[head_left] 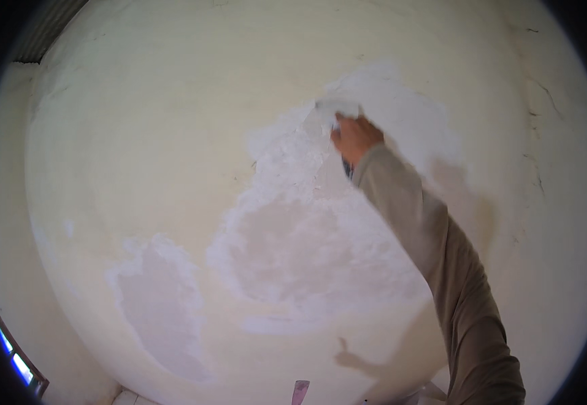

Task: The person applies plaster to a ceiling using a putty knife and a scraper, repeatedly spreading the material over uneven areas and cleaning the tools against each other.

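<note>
My right hand (357,138) is closed around a putty knife (338,106), its arm in a long brown sleeve reaching up from the lower right. The knife's wide blade lies against the wall, and a dark bit of its handle shows below my fingers. Around the blade spreads a large white patch of filler (286,162), rough and ridged to the left of my hand. Lower in this patch the filler looks greyer and smoother. My left hand is out of view. At the bottom edge stands a narrow, pinkish, flat-ended thing (299,391), mostly cut off.
A smaller grey patch (162,310) with white edges sits lower left on the pale yellow wall (151,135). Cracks (536,135) run near the right corner. A window (20,364) shows at lower left, and corrugated roofing (47,30) at upper left. Shadows fall on the wall.
</note>
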### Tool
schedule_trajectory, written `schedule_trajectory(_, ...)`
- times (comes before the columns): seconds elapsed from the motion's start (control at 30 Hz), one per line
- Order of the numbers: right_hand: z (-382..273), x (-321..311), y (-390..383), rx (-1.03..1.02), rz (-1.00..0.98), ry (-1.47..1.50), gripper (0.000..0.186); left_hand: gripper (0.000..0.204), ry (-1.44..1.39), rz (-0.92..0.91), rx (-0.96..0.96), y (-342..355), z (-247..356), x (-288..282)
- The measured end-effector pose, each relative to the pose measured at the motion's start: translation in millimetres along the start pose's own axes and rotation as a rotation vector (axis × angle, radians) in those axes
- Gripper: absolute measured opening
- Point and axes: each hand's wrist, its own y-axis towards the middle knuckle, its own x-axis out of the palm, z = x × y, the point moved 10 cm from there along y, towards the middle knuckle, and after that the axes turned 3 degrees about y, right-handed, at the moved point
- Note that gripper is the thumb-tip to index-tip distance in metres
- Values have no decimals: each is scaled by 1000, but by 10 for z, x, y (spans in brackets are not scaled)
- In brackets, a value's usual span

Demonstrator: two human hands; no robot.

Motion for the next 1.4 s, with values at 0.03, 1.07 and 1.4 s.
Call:
schedule_trajectory(0.03,1,-151,162,3,33,-7,25,27,0,-1,-14,-44,-20,-36)
schedule_trajectory(1.07,-421,-90,-1716,-153,-638,437,43,32,-131,80,20,-180,471,-47)
schedule_trajectory(1.4,-329,-157,-3108,-347,-725,1079,54,21,-329,-251,-25,594,2364,-177)
